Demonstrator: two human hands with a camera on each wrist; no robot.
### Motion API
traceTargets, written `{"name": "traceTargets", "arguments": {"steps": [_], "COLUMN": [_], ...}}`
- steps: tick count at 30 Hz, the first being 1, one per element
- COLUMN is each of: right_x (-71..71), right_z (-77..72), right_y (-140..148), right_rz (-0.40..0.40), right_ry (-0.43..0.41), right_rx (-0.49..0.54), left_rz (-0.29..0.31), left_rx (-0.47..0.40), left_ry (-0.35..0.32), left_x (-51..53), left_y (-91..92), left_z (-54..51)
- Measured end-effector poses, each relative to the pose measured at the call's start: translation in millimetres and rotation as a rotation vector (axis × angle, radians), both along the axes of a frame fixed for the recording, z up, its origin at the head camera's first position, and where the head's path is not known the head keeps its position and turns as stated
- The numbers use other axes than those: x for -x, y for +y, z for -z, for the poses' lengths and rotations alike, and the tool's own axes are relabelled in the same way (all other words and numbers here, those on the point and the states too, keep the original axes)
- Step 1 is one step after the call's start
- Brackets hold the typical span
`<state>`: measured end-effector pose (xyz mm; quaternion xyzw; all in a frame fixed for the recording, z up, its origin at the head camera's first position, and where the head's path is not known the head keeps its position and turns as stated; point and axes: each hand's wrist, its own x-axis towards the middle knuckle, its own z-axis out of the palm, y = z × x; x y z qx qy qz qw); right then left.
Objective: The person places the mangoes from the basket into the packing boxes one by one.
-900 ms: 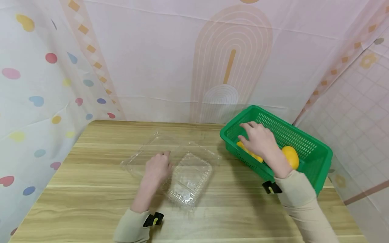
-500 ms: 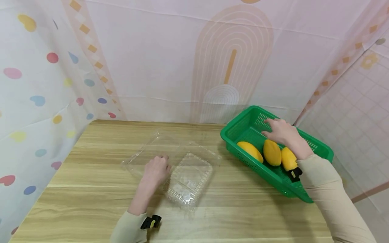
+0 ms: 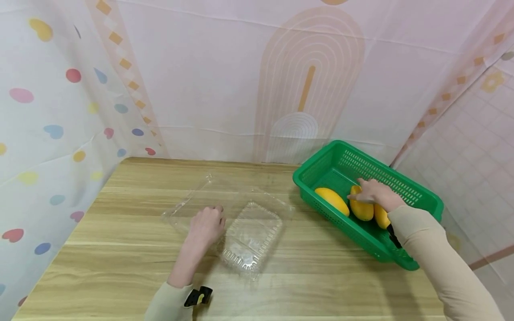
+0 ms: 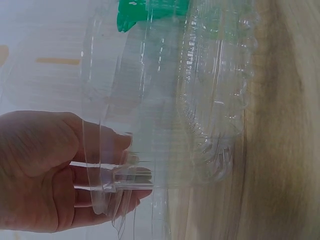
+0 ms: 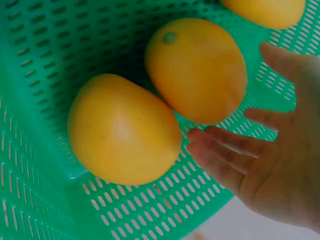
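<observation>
A clear plastic clamshell container (image 3: 252, 232) lies unfolded on the table. My left hand (image 3: 206, 225) grips its edge; in the left wrist view the thumb and fingers (image 4: 107, 142) pinch the see-through plastic between them. Inside the green basket (image 3: 427, 200) on the right rest three yellow mangoes: a left mango (image 3: 331, 201), a middle mango (image 3: 362, 212) and a right mango (image 3: 381, 218) partly covered by my arm. My right hand (image 3: 376, 194) hovers over the middle mango with fingers spread. In the right wrist view its fingers sit beside the mangoes (image 5: 197, 70), holding nothing.
The wooden table (image 3: 120, 249) carries the container and the basket. Behind it hangs a patterned curtain (image 3: 217, 89), with more fabric at the left and right sides. The basket's tall perforated walls surround the mangoes.
My right hand has moved right from above the left mango, then lowered toward the middle mango. My left hand stays almost still on the container.
</observation>
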<state>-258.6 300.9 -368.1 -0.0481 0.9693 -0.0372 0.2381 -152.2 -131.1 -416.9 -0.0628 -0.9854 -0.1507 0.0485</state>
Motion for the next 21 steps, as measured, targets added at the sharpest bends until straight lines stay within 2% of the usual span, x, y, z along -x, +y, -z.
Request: {"name": "traceTargets", "arguments": {"steps": [8, 13, 21], "right_x": [-0.5, -0.6, 1.9], "right_z": [12.1, 22.1, 35.1], "right_y": [-2.7, 0.2, 6.0], "right_rz": [0.040, 0.038, -0.018], "right_ry": [-0.059, -0.077, -0.022], "right_rx": [0.041, 0.068, 0.125], "left_rz": [-0.015, -0.010, 0.005], "left_rx": [-0.006, -0.012, -0.010], "left_ry": [0.004, 0.014, 0.039], "left_x": [-2.1, -3.3, -3.6], "left_y": [-1.9, -3.1, -4.0], "left_z": [-1.9, -1.6, 0.4]}}
